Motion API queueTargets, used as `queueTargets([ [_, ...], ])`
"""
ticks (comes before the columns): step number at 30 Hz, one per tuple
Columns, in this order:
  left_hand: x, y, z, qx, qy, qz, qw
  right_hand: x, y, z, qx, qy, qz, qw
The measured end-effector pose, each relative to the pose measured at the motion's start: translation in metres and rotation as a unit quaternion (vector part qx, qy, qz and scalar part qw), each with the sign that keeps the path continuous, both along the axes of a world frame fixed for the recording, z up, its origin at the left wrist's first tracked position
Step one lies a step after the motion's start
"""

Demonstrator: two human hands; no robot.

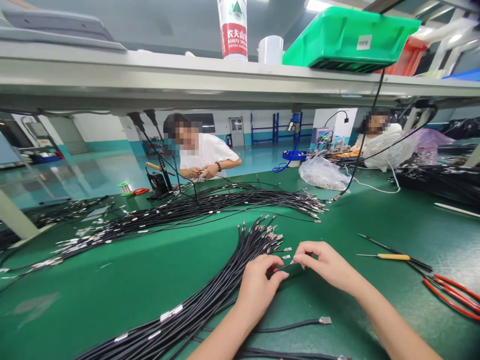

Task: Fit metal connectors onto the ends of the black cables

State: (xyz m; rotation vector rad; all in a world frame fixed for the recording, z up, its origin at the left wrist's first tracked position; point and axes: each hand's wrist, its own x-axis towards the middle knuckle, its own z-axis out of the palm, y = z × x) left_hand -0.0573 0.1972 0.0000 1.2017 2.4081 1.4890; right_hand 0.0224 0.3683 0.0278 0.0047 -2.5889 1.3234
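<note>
My left hand (258,285) and my right hand (324,265) are close together above the green work mat (93,300). Their fingers pinch a thin black cable (281,267) with a small metal terminal at its end (290,262). The fingers hide part of that cable. Just left of my left hand lies a large bundle of black cables (195,310), with its crimped metal ends fanned out near my fingers. Another long bundle (187,212) stretches across the mat farther ahead.
A yellow-handled screwdriver (393,257) and red-handled pliers (450,295) lie to the right. A person (206,155) across the bench handles wires, and another person (375,127) sits farther right. A plastic bag (322,174), a white fan (382,152) and an overhead shelf (187,75) stand ahead.
</note>
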Motion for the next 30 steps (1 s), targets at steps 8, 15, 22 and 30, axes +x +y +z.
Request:
queueTargets([
  [8,0.004,-0.001,0.012,0.045,-0.095,-0.047,0.993,-0.002,-0.001,-0.006,-0.029,-0.017,0.01,0.999],
  [15,0.011,0.002,0.017,0.084,-0.234,-0.105,0.963,0.0,-0.006,-0.002,-0.058,-0.014,0.033,0.998],
  [22,0.014,0.001,0.019,0.119,-0.334,-0.113,0.928,0.002,-0.008,-0.003,-0.086,-0.017,0.057,0.995],
  [30,0.015,0.0,0.023,0.133,-0.369,-0.121,0.912,0.002,-0.006,-0.005,-0.166,-0.024,0.099,0.981],
])
